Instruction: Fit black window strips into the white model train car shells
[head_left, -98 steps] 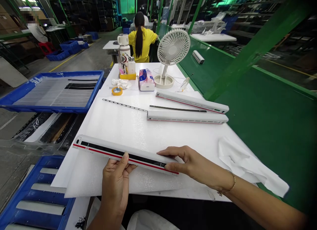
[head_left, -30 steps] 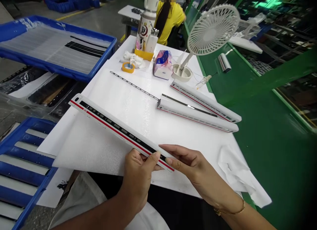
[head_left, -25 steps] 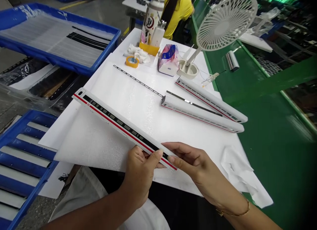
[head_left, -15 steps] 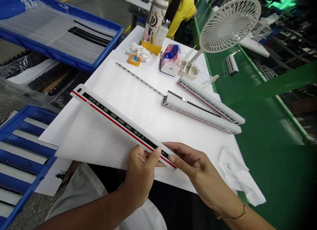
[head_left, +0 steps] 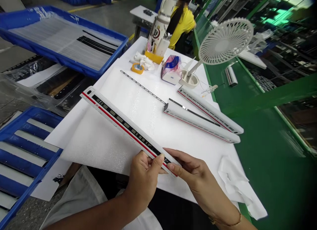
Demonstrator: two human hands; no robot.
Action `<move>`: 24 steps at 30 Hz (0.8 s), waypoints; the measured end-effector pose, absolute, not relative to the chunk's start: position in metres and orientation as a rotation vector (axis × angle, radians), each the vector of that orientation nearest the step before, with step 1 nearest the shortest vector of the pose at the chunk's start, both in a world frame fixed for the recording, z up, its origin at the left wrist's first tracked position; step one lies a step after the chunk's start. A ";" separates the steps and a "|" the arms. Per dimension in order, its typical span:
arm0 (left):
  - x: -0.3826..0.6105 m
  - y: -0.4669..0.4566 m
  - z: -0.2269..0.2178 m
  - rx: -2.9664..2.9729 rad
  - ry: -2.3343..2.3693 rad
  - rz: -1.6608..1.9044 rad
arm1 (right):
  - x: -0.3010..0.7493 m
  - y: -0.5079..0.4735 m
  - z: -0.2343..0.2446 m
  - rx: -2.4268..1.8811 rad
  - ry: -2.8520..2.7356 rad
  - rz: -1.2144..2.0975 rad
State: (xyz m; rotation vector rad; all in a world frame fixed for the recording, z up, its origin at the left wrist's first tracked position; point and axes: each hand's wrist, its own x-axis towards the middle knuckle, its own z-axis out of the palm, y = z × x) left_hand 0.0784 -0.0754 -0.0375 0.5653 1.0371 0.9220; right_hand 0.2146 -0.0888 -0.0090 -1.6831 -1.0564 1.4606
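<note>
A long white bar [head_left: 116,118] with a red stripe and a black window strip runs diagonally over the white foam sheet [head_left: 148,107]. Both hands grip its near end. My left hand [head_left: 145,177] pinches it from below with the thumb on the black strip. My right hand [head_left: 190,170] closes its fingers on the end from the right. Two more white bars [head_left: 205,119] lie side by side further right, with a thin black strip [head_left: 142,87] stretched out beside them.
A white fan [head_left: 223,43], tissue pack [head_left: 170,68], yellow tape roll [head_left: 137,68] and bottles [head_left: 159,28] stand at the table's far end. Blue trays [head_left: 61,41] of strips sit left; another blue tray [head_left: 22,150] lower left. A white cloth [head_left: 235,183] lies right. A person in yellow sits beyond.
Over the frames my left hand slid along the bar to its near end beside the right hand, and the bar swung from crosswise to diagonal. In the last half second little moved.
</note>
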 end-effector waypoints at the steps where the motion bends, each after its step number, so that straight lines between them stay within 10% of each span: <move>1: 0.077 -0.073 -0.035 0.533 0.994 0.936 | 0.215 -0.090 -0.009 -1.703 -1.063 1.436; 24: 0.055 -0.047 -0.017 0.679 0.932 1.048 | 0.197 -0.074 0.008 -1.676 -1.392 1.174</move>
